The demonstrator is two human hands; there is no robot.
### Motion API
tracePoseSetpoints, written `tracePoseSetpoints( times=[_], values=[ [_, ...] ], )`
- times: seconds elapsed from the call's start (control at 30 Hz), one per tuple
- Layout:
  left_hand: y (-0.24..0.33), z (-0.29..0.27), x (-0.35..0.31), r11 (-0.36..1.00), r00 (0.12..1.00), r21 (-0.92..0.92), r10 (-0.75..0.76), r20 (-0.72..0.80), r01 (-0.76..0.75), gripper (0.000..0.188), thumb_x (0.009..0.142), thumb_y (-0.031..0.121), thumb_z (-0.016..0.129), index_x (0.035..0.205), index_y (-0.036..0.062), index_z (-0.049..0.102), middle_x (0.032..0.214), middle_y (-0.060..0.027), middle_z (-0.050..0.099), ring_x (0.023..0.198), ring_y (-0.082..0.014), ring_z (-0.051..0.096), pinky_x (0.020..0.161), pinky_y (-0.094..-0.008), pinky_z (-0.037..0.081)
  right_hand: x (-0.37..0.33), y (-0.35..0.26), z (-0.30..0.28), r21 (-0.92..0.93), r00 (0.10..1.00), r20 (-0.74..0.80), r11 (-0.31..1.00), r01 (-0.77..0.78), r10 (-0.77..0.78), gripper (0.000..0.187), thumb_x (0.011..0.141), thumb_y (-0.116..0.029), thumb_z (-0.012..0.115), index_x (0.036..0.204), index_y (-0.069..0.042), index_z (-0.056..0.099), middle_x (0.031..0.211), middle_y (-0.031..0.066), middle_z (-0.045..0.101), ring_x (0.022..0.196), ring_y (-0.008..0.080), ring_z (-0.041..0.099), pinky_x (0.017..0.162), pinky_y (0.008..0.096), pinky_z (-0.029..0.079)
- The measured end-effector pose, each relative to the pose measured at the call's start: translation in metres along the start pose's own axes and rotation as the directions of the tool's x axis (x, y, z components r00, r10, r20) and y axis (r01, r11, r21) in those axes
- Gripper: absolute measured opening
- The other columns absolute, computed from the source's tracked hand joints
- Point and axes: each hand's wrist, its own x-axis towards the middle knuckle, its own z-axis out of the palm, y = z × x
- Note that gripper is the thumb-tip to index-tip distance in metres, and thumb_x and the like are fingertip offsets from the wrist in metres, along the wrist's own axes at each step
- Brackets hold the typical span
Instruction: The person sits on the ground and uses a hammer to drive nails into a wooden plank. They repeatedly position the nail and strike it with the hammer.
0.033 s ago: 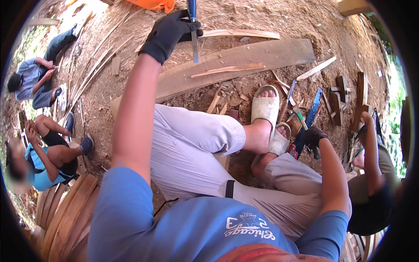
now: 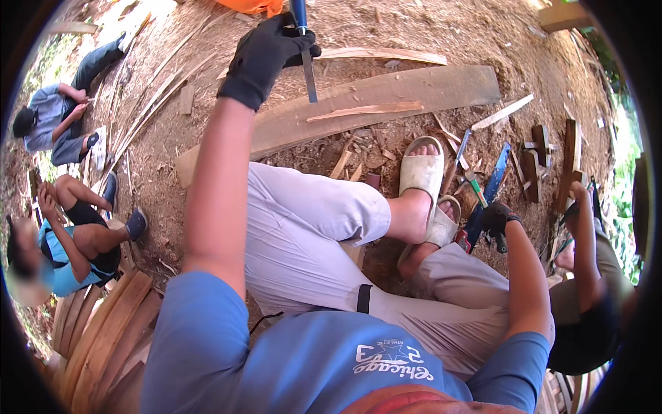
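My left hand (image 2: 265,58), in a black glove, is raised at the end of an outstretched arm. Its fingers are closed on a blue-handled chisel (image 2: 309,79), blade downward, above a long curved plank (image 2: 427,86) on the ground. A split strip of wood (image 2: 365,110) lies on that plank. Beside my sandalled feet, my right hand (image 2: 498,217), also dark-gloved, is curled around what looks like a green-handled hammer (image 2: 475,185); part of its handle is hidden by the fingers. A blue handsaw (image 2: 496,172) lies right by this hand.
Another saw-like blade (image 2: 462,145) and dark wooden blocks (image 2: 531,172) lie to the right. Two people (image 2: 58,117) sit at the left, and another person's arm (image 2: 586,245) is close at the right. Curved boards (image 2: 103,338) are stacked at lower left; wood chips cover the ground.
The chisel has tilted a little, its handle end leaning further left. The whole view has shifted slightly; my right hand keeps its place.
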Motion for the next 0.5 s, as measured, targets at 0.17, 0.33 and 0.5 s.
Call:
tracePoseSetpoints(
  times=[0.17, 0.33, 0.5],
  values=[
    [-0.01, -0.018, -0.069, 0.956, 0.929, 0.024, 0.29, -0.228, -0.292, 0.043, 0.097, 0.001, 0.069, 0.137, -0.0065, 0.056, 0.11, -0.014, 0.069, 0.097, -0.0279, 0.078, 0.09, -0.0367, 0.068, -0.035, -0.047, -0.049, 0.014, 0.98, -0.119, 0.987, 0.162, -0.159, 0.018, 0.091, -0.023, 0.076, 0.086, -0.006, 0.079, 0.073, 0.0099, 0.075, 0.059, 0.0205, 0.071, 0.055, 0.036, 0.059],
    [-0.03, -0.014, -0.053, 0.993, 0.98, 0.012, 0.114, -0.165, -0.114, 0.03, 0.096, 0.019, 0.077, 0.115, -0.0021, 0.067, 0.092, -0.0092, 0.072, 0.084, -0.0173, 0.075, 0.08, -0.0304, 0.061, -0.119, -0.108, -0.113, 0.385, 0.908, -0.226, 0.888, -0.25, 0.353, 0.024, 0.09, -0.031, 0.074, 0.098, -0.008, 0.075, 0.084, 0.0131, 0.076, 0.073, 0.0289, 0.072, 0.068, 0.0423, 0.058],
    [-0.031, 0.007, -0.044, 0.979, 0.988, -0.195, 0.029, -0.152, -0.059, 0.033, 0.1, 0.03, 0.075, 0.11, -0.0004, 0.07, 0.087, -0.0084, 0.073, 0.076, -0.0143, 0.07, 0.077, -0.0295, 0.058, -0.219, -0.146, -0.128, 0.031, 0.743, -0.604, 0.941, -0.337, 0.286, 0.026, 0.094, -0.029, 0.069, 0.089, -0.003, 0.07, 0.09, 0.0228, 0.07, 0.091, 0.0403, 0.071, 0.08, 0.0492, 0.055]
  ],
)
